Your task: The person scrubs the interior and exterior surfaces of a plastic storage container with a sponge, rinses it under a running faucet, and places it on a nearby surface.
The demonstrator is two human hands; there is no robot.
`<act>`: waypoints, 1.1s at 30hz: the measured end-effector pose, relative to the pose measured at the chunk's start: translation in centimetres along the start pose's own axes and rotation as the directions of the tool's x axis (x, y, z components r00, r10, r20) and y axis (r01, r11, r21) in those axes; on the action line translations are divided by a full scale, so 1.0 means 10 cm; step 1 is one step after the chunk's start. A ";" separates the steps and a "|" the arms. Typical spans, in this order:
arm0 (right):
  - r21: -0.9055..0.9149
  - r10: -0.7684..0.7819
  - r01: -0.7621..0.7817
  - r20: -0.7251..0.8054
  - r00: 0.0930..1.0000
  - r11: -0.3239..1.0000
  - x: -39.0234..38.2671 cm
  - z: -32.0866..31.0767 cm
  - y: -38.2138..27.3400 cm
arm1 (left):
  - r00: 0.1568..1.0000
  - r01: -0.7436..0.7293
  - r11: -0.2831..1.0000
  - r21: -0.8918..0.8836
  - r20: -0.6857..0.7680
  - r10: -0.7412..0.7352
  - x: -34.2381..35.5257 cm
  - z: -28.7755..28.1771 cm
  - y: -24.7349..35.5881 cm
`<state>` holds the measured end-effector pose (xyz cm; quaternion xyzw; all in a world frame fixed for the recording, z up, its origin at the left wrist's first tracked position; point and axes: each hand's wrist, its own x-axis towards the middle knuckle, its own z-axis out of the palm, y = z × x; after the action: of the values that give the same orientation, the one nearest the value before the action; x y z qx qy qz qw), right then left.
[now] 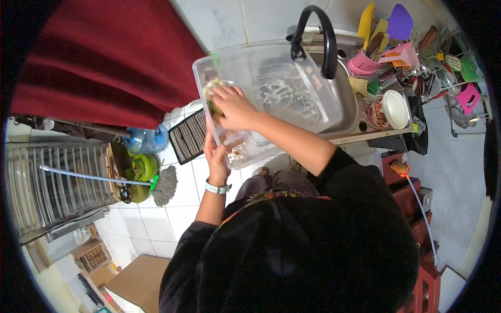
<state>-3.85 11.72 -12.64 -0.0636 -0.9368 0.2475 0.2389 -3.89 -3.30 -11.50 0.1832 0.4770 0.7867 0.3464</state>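
A large transparent plastic storage box (271, 52) rests tilted over the sink's left side, with whitish suds on its bottom. My right hand (233, 108) reaches inside it, fingers closed over a yellowish sponge (213, 85) pressed to the left wall. Part of the sponge is hidden under the fingers. Lower down, my left hand (216, 155), with a pale watch (217, 188) on the wrist, grips the box at its near left side. Some of its fingers show only through the plastic.
A black faucet (326, 39) arches over the box's far right corner. Beyond the metal sink (347, 104) stand a white tub (395, 109) and a pink utensil basket (364, 63). A red curtain (104, 62) hangs at left, near a grey mop (165, 186) and dark mat (189, 136).
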 end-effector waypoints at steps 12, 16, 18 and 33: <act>0.287 0.080 -0.184 0.340 0.937 0.940 -0.68 -0.43 -0.49 | 0.995 -0.078 0.994 0.078 -0.052 0.082 0.09 0.05 -0.05; 0.185 0.112 -0.281 0.615 0.781 0.942 -0.68 -0.52 -0.45 | 0.978 -0.200 0.957 0.208 -0.010 0.207 0.18 0.03 -0.10; 0.249 0.014 -0.214 0.622 0.783 0.945 -0.76 -0.50 -0.34 | 0.973 -0.226 0.946 0.232 0.007 0.231 0.22 -0.02 -0.15; 0.109 0.026 -0.094 0.510 0.860 0.990 -0.93 -0.46 -0.21 | 0.975 -0.194 0.946 0.258 -0.057 0.216 0.20 0.02 -0.10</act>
<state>6.53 9.67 -12.00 -0.0098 -0.9461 0.3232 -0.0200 -4.80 -1.39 -12.33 0.2407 0.5653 0.7588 0.2162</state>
